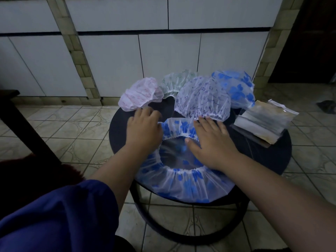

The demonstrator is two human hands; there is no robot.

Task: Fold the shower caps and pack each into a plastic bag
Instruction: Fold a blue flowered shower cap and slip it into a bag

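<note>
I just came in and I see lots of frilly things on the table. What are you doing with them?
A person is flattening a blue-flowered shower cap on a small round dark table. The left hand and right hand both press down on it with fingers spread, opening side up. Four more caps wait at the back: a pink cap, a green cap, a purple-patterned cap and another blue-flowered cap. A stack of plastic bags lies on the right. Nothing looks packed yet.
</note>
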